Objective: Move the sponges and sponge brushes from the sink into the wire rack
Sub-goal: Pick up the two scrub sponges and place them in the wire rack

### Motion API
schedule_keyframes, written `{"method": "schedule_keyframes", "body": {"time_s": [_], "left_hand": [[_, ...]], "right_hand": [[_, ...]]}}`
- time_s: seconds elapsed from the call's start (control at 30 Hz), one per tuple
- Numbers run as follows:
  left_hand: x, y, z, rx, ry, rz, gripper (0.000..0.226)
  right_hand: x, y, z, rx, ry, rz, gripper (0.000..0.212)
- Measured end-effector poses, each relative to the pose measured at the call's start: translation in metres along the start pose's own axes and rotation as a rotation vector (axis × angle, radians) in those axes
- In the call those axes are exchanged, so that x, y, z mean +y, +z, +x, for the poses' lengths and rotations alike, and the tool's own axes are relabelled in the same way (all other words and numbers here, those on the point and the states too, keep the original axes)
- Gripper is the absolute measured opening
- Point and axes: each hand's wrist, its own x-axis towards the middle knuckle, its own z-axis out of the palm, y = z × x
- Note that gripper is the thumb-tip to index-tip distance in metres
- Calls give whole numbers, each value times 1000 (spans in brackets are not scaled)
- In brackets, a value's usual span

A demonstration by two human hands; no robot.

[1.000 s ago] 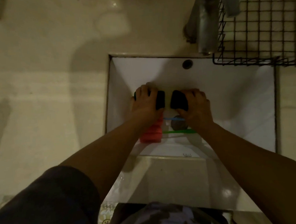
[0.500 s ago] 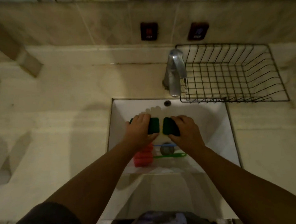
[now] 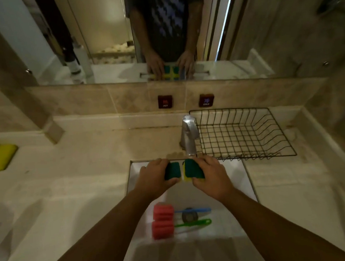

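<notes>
My left hand (image 3: pixel 154 176) grips a green-topped yellow sponge (image 3: pixel 172 170), and my right hand (image 3: pixel 210 174) grips a second green-and-yellow sponge (image 3: pixel 190 170). Both sponges are held side by side above the far part of the white sink (image 3: pixel 245 178), just in front of the tap. Two red sponge brushes lie on the sink floor: one with a blue handle (image 3: pixel 163 211) and one with a green handle (image 3: pixel 163 229). The black wire rack (image 3: pixel 246 136) stands on the counter at the back right, with nothing in it.
A chrome tap (image 3: pixel 189 136) stands between the sink and the rack. The sink drain (image 3: pixel 189 215) lies under the brush handles. A yellow block (image 3: pixel 1 157) sits on the counter at far left. A mirror (image 3: pixel 133 36) spans the back wall, above two dark wall switches (image 3: pixel 165 101).
Both hands have lifted the two sponges up out of the sink bowl toward the tap. The view has tilted up, showing the mirror and the whole rack.
</notes>
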Motion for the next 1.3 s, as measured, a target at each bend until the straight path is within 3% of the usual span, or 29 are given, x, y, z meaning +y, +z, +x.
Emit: {"method": "schedule_keyframes", "body": {"time_s": [0.8, 1.03, 1.3], "left_hand": [[41, -8, -5, 102, 177, -24, 62], [71, -2, 1, 135, 170, -100, 59], [114, 12, 27, 147, 163, -25, 61]], "right_hand": [[2, -32, -30, 116, 9, -43, 71], [29, -50, -35, 149, -15, -96, 71], [78, -71, -26, 144, -58, -42, 68]]}}
